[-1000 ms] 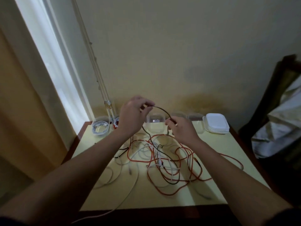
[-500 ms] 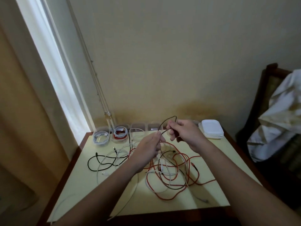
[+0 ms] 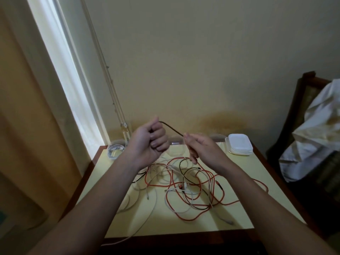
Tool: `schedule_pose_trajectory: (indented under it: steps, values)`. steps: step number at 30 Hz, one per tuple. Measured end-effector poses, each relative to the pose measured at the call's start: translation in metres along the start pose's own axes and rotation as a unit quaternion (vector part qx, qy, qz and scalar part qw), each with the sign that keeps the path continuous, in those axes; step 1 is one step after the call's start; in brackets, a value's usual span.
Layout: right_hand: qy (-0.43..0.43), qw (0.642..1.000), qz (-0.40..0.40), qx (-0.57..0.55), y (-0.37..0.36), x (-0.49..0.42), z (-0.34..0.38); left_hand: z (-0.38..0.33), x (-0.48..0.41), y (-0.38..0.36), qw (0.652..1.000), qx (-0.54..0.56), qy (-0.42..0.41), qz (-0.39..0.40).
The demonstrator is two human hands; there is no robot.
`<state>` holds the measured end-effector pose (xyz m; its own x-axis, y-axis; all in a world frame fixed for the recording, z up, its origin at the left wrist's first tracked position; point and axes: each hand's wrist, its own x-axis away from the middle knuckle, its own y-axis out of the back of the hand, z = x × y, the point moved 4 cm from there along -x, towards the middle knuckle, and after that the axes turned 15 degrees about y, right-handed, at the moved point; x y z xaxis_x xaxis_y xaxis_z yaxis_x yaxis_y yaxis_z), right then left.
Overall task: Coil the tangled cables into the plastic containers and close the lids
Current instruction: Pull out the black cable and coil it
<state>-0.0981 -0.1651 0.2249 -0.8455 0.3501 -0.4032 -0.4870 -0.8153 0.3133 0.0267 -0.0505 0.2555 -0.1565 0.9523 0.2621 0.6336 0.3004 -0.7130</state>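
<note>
Black cable (image 3: 172,128) between raised hands (image 3: 147,142) (image 3: 204,150); containers (image 3: 116,149) along far edge of table (image 3: 246,162)

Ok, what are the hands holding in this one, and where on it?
Both hold one dark cable. The left hand grips it in a fist; the right hand pinches it further along, the span arching between them.

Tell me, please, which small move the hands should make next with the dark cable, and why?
Probably the right hand should carry its pinched part of the dark cable to the left hand, to lay a loop there. The left hand grips the cable in a fist, a short span arcs between them, and the rest drops into the tangle on the table.
</note>
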Motion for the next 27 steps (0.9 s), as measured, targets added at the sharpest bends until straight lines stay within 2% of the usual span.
schedule_pose_trajectory:
  steps: [4, 7, 11, 13, 15, 17, 20, 22, 25, 27]
  values:
    - [-0.013, 0.996, -0.005, 0.091, 0.007, 0.009, -0.013, -0.021, 0.015, 0.007, 0.991, 0.123, -0.058, 0.012]
    - [-0.030, 0.994, -0.015, 0.107, 0.017, 0.020, -0.024, -0.037, 0.029, 0.016, 0.974, 0.195, -0.110, 0.020]
    - [-0.029, 0.992, -0.039, 0.118, 0.025, 0.029, -0.030, -0.047, 0.036, 0.035, 0.962, 0.218, -0.159, -0.039]
    - [-0.015, 0.987, -0.036, 0.158, 0.026, 0.031, -0.027, -0.046, 0.033, 0.038, 0.967, 0.152, -0.171, -0.114]
    - [0.020, 0.977, -0.011, 0.210, 0.025, 0.030, -0.016, -0.041, 0.028, 0.040, 0.967, 0.034, -0.166, -0.190]
    - [0.049, 0.966, 0.033, 0.253, 0.021, 0.027, -0.005, -0.031, 0.022, 0.039, 0.955, -0.099, -0.156, -0.233]
    - [0.084, 0.952, 0.098, 0.278, 0.012, 0.020, 0.012, -0.008, 0.019, 0.029, 0.922, -0.288, -0.118, -0.230]
    - [0.115, 0.949, 0.100, 0.277, 0.008, 0.016, 0.024, 0.009, 0.018, 0.019, 0.901, -0.374, -0.081, -0.206]
    - [0.138, 0.949, 0.062, 0.275, 0.006, 0.008, 0.038, 0.032, 0.014, 0.008, 0.897, -0.411, -0.016, -0.159]
    - [0.146, 0.950, 0.029, 0.276, 0.006, 0.002, 0.042, 0.044, 0.010, 0.007, 0.929, -0.345, 0.040, -0.124]
